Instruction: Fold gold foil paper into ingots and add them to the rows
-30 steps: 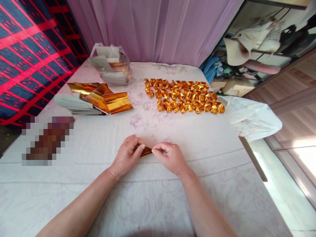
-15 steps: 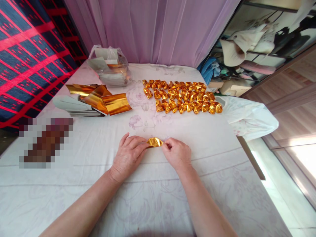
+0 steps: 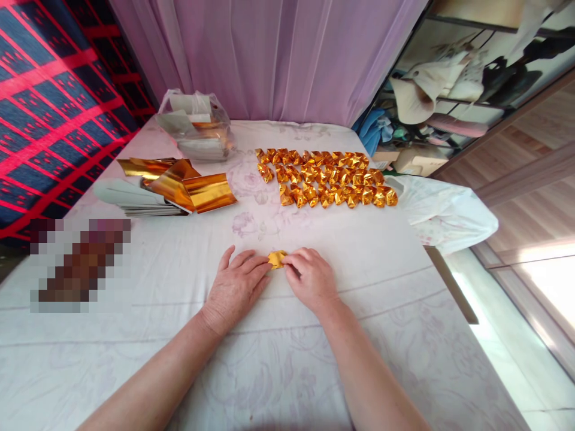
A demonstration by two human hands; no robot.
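A small folded piece of gold foil paper (image 3: 277, 260) lies on the cloth between my hands. My left hand (image 3: 237, 286) rests palm down, its little finger raised apart, with the index finger and thumb holding the left end of the paper. On the other side, my right hand (image 3: 312, 278) has its fingers curled, thumb and index finger closed on the right end. The fingertips partly hide the paper. Beyond them, folded gold foil pieces (image 3: 335, 175) stand in three rows.
Flat gold foil sheets (image 3: 211, 191) lie in a loose stack at the left, and a clear plastic bag (image 3: 197, 129) of more sheets stands behind. A white plastic bag (image 3: 453, 209) hangs at the table's right edge. A blurred-out item (image 3: 83, 263) lies at near left.
My right hand has moved left, towards my left hand. The exposed gold paper between them is shorter and looks duller. The whole view has shifted slightly.
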